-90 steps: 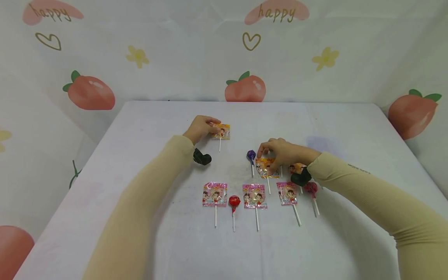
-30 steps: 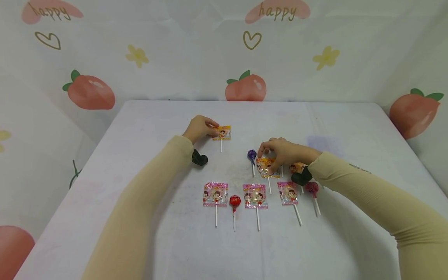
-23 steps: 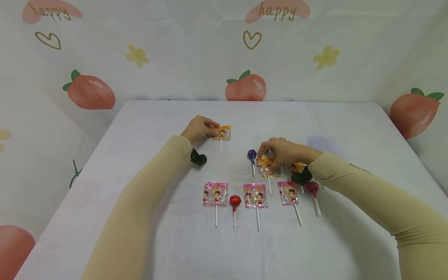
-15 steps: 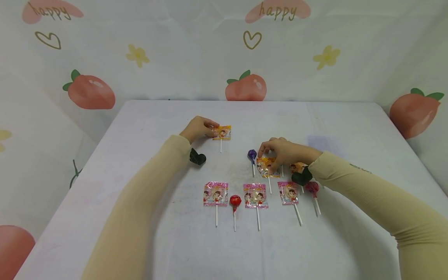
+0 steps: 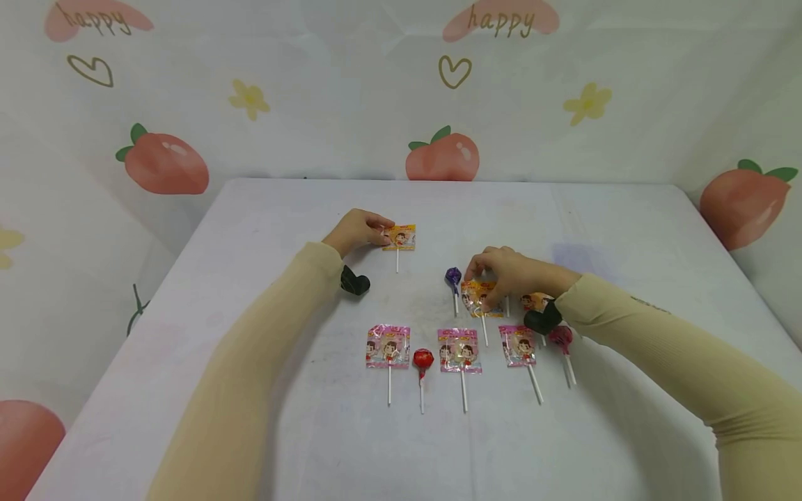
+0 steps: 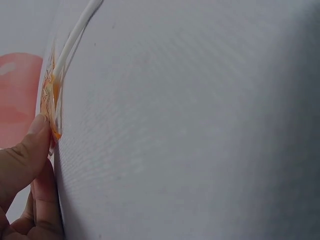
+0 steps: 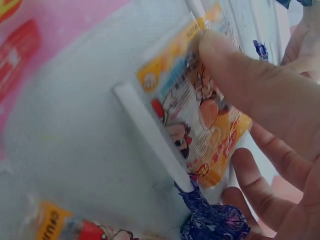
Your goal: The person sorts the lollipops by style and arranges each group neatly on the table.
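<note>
My left hand point(image 5: 360, 231) pinches the left edge of a yellow-wrapped lollipop point(image 5: 404, 238) at the back of the table; its white stick points toward me. In the left wrist view, the thumb point(image 6: 32, 145) presses on this lollipop's wrapper point(image 6: 50, 97). Farther right, my right hand point(image 5: 509, 270) holds an orange-wrapped lollipop point(image 5: 471, 296) between thumb and fingers. The right wrist view shows the thumb across its printed wrapper point(image 7: 185, 125), fingers behind. A purple lollipop point(image 5: 453, 275) lies just left of that hand. Whatever lies beneath the right palm is partly hidden.
In front lie pink-wrapped lollipops point(image 5: 388, 346), a round red lollipop point(image 5: 422, 358) and a dark pink one point(image 5: 560, 337). Another orange-wrapped lollipop point(image 5: 532, 302) is partly covered by the right wrist's black camera point(image 5: 542, 318). A printed cloth point(image 5: 338, 90) hangs behind the table.
Compared with three seconds ago, my left hand has drawn back very slightly, baring more of the yellow wrapper. The right hand and the lollipops stay in place; the head view has shifted a little.
</note>
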`<act>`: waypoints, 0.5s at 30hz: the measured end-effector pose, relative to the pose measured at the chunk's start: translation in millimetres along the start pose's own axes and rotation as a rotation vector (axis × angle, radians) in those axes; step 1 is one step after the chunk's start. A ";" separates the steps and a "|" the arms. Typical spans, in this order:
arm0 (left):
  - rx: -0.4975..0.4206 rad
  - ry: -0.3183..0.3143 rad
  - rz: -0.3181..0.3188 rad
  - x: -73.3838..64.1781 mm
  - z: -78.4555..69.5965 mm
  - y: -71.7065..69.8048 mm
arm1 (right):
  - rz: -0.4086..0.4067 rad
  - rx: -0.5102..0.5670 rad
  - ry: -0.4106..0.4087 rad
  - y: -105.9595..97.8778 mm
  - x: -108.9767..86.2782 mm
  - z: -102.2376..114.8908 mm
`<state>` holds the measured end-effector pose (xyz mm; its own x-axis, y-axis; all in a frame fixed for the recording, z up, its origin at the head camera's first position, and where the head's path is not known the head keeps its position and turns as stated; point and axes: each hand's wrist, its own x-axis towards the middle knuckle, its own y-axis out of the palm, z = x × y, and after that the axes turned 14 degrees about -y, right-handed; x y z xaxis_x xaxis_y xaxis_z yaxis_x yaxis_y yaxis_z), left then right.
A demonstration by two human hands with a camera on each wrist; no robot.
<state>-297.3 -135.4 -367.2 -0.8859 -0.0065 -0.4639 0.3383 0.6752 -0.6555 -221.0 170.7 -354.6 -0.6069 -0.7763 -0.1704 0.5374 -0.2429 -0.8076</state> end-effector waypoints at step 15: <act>0.001 -0.021 -0.007 0.0 -1.4 1.1 | -0.055 0.040 0.033 0.2 -1.2 -1.6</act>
<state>-297.4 -133.6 -367.1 -0.8814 -0.0266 -0.4716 0.3325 0.6742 -0.6595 -221.1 172.5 -355.4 -0.6549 -0.7416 -0.1453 0.5249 -0.3081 -0.7934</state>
